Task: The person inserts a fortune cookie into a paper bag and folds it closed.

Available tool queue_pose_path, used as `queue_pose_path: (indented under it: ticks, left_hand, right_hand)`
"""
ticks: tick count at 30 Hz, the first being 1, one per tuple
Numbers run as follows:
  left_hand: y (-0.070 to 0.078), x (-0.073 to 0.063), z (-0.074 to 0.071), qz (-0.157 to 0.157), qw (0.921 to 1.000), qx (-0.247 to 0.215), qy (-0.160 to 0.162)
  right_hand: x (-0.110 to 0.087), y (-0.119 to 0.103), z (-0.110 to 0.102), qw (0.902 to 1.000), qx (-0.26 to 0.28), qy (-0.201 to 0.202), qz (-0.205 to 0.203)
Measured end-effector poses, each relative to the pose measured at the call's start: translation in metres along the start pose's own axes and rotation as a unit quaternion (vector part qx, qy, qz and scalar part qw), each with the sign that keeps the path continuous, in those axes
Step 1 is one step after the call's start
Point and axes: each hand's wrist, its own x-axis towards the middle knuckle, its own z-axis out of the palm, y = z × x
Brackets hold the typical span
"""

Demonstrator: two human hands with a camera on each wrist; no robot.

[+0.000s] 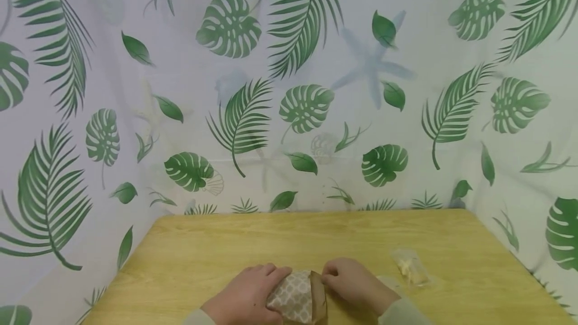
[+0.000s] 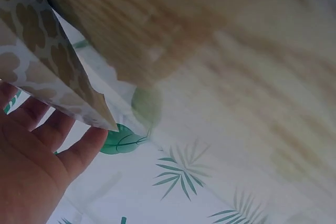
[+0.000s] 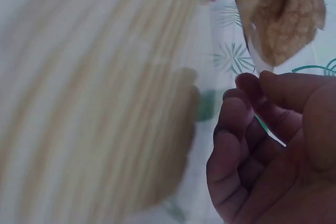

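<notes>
Beneath the right hand [image 1: 352, 282], a yellow wood-grained table [image 1: 271, 239] is seen. Beyond the hand, the table is backed by a white wall covering [image 1: 334, 184], printed with green leaves [image 1: 307, 107] and faint starfish [image 1: 372, 61]. Similarly printed side panels [image 1: 104, 224] are set to the hand's left and right, softly lit.

The left hand [image 1: 250, 292] is hiding part of the patterned paper bag [image 1: 294, 295], whose near end the head view's lower edge is cutting off. The counter [image 3: 105, 108] is appearing as blurred streaks in the 2 wrist views. Inside the clear packet [image 1: 420, 270], pale contents [image 1: 408, 269] are showing too small to identify.
</notes>
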Motion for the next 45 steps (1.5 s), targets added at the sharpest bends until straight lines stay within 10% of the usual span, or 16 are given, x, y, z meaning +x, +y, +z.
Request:
queue_pose_path:
  ticks: [22, 29, 45]
  left_hand:
    - [0.017, -0.004, -0.006, -0.035, 0.9984, -0.044, -0.01]
    - [0.017, -0.008, -0.004, -0.059, 0.9947, -0.082, 0.021]
    - [0.013, 0.005, -0.001, -0.103, 0.991, -0.083, -0.019]
  right_hand:
    - [-0.076, 0.032, -0.08, 0.9961, -0.055, 0.038, 0.058]
    - [-0.097, 0.044, -0.094, 0.9972, -0.063, 0.001, 0.041]
    - [-0.102, 0.059, -0.091, 0.9941, -0.067, -0.084, 0.014]
